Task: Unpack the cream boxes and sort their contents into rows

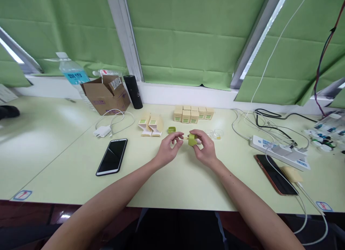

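Observation:
My right hand [206, 149] grips a small green case [192, 139] between thumb and fingers, above the table. Facing it, my left hand [169, 149] has thumb and fingertips drawn together by a small pale piece [185, 138] beside the case; whether the fingers pinch it is too small to make out. Just beyond my left fingertips lies a green square tray-like part [171, 129]. Clear round plastic pieces [218, 134] rest past my right hand, one with something yellow in it. Two opened cream cartons [155, 126] stand to the left.
Several closed cream boxes [185, 115] stand grouped at the back. Leftward are a phone [112, 157], a white charger [102, 131], a cardboard box [105, 97] and a black bottle [133, 92]. A power strip [280, 152], cables and another phone [275, 174] lie right.

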### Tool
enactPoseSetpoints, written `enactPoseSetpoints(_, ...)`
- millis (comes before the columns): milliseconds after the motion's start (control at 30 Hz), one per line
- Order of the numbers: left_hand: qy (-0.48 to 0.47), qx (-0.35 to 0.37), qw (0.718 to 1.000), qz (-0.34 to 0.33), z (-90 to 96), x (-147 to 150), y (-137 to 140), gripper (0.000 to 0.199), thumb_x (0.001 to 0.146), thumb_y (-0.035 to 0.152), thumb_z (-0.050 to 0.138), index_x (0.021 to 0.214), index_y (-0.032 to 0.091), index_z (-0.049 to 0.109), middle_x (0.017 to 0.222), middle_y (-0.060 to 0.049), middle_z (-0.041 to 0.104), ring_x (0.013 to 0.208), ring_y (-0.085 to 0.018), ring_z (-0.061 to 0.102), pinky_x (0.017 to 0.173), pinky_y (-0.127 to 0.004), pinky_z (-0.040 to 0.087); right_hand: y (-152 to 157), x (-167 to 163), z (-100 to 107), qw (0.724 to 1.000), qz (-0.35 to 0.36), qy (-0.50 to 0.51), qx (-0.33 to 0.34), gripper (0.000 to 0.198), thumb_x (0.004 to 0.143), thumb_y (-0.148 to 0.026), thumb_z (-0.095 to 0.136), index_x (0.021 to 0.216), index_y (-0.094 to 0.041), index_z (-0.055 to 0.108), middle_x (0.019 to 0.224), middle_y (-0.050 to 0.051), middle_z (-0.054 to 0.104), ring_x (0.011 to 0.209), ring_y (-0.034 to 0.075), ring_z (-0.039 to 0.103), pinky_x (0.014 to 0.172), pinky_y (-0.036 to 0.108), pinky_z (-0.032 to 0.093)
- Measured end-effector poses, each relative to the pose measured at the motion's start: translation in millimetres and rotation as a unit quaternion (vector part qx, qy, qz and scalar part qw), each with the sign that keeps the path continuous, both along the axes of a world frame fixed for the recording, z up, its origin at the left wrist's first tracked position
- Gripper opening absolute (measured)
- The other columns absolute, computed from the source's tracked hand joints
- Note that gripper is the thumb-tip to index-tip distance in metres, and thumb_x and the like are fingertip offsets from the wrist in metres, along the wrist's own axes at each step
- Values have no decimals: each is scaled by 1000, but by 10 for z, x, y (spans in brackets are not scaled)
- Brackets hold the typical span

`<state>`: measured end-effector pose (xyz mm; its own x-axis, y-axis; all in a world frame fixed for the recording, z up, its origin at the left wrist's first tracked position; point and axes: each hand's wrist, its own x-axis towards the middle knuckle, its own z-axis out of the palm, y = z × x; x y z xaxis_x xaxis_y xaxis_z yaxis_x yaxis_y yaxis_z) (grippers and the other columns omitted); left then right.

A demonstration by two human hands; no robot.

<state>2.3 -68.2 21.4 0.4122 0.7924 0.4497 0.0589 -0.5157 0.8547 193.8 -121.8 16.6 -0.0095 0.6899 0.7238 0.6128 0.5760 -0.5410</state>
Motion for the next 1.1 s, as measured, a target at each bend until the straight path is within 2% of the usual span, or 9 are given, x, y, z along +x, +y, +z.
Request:
enactPoseSetpoints(133, -46, -80, 994, -52, -21, 34, 5, 31, 94, 44, 66, 111, 18, 71, 109, -11, 75, 96, -20, 69, 87, -35, 55, 1, -31, -56, 1000, 27, 5, 8, 52, 82, -5, 53, 128, -27, 56, 126, 11, 70, 119, 26, 70, 92, 42, 64)
enactPoseSetpoints(400, -76, -127, 987, -65, -5, 57, -25, 33, 87, 50, 74, 97, 18, 71, 93, -8, 75, 82, -18, 69, 80, -34, 59, -7, -43, -58, 998, 22, -31, 51, 55, 81, -3, 52, 130, -27, 57, 124, 11, 72, 115, 26, 72, 86, 41, 65)
enactPoseSetpoints(600, -90, -196, 973, -84, 75, 54, -40, 39, 80, 52, 81, 89, 16, 71, 69, -2, 69, 59, -13, 64, 62, -30, 58, -7, -35, -61, 996, 14, -61, 68, 54, 84, -4, 52, 133, -28, 56, 122, 11, 73, 118, 27, 71, 85, 43, 66)
enactPoseSetpoints(733, -101, -244, 960, -92, 93, 54, -35, 42, 76, 52, 84, 86, 14, 70, 62, 0, 67, 47, -12, 59, 48, -27, 52, -7, -38, -63, 993, 17, -74, 87, 54, 87, -4, 51, 136, -27, 55, 123, 11, 73, 118, 27, 71, 88, 45, 66)
enactPoseSetpoints(1100, -105, -271, 952, -101, 81, 49, -13, 43, 73, 52, 86, 83, 14, 68, 62, -1, 67, 46, -12, 59, 46, -27, 51, -3, -24, -74, 990, 14, -101, 96, 57, 90, -5, 51, 141, -28, 53, 124, 11, 74, 119, 27, 72, 96, 50, 65)
